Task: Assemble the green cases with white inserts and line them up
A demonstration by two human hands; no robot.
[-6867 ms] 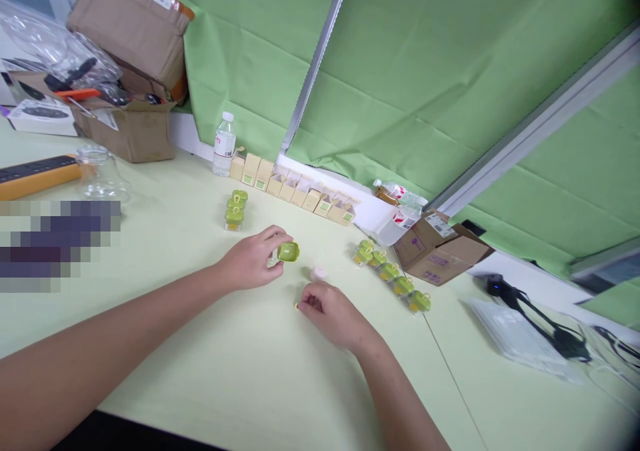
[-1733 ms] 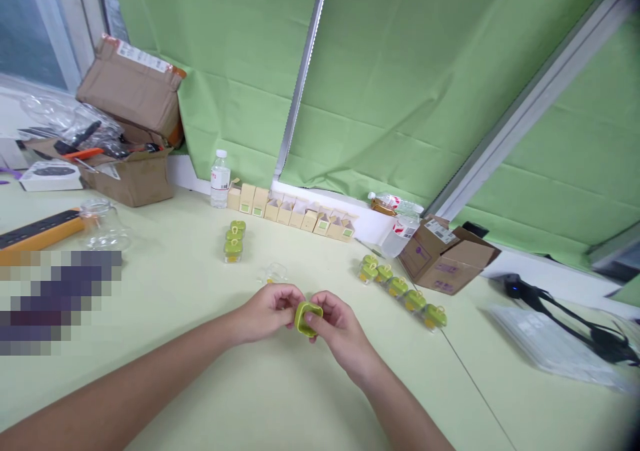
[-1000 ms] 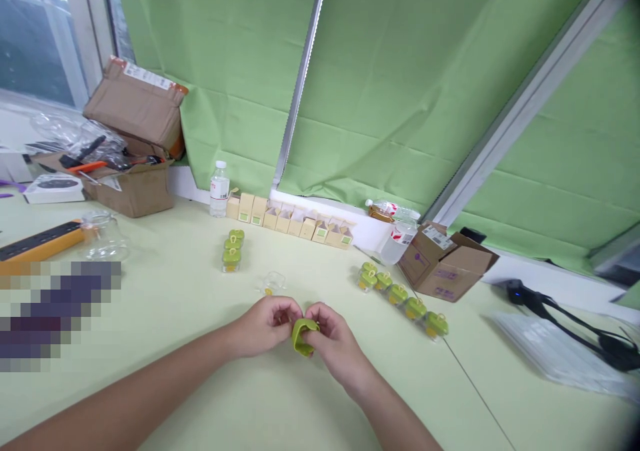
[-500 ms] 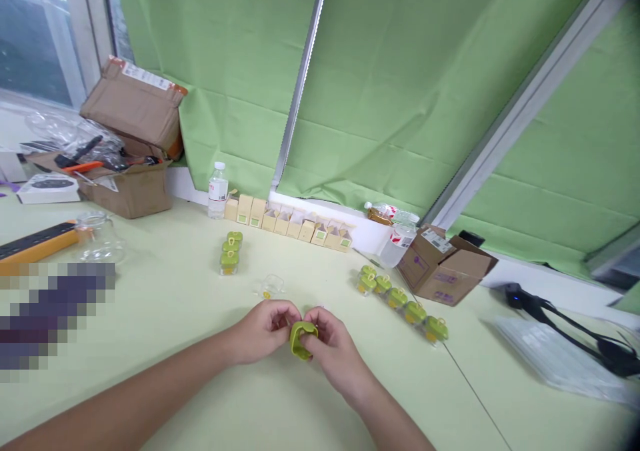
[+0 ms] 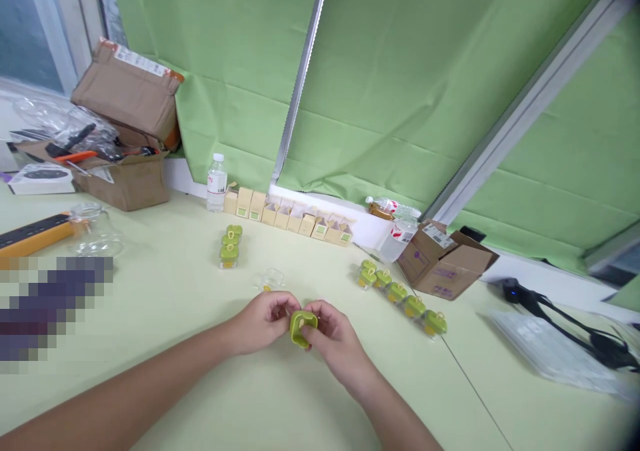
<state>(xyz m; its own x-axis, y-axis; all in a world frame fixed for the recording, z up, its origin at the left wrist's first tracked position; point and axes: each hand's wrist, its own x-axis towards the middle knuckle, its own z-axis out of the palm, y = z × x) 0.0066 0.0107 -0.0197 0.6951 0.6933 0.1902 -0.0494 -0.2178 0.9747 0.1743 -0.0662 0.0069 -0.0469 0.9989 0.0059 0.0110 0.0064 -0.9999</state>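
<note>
A hollow green lid (image 5: 296, 335) is held between my hands above the table, its open underside facing me. The fingertips of my left hand (image 5: 267, 319) pinch its left edge. My right hand (image 5: 334, 336) grips it from the right, with the thumb inside the hollow. Just beyond my left hand, a small clear container (image 5: 273, 278) lies on the table with something yellow at its base. Farther off to the left stands a short row of small clear boxes with green lids (image 5: 229, 252). A longer row of the same lidded boxes (image 5: 397, 293) runs diagonally on the right.
Several small beige cartons (image 5: 270, 213) line the back edge beside a water bottle (image 5: 217, 184). At right are another bottle (image 5: 400, 237), an opened cardboard box (image 5: 440, 264) and clear plastic bags (image 5: 550, 351). A filled box (image 5: 130, 184) and an orange power strip (image 5: 40, 236) sit at left.
The green lid has turned a little in my fingers, so more of its inside shows. Both hands keep hold of it, and the view has shifted slightly.
</note>
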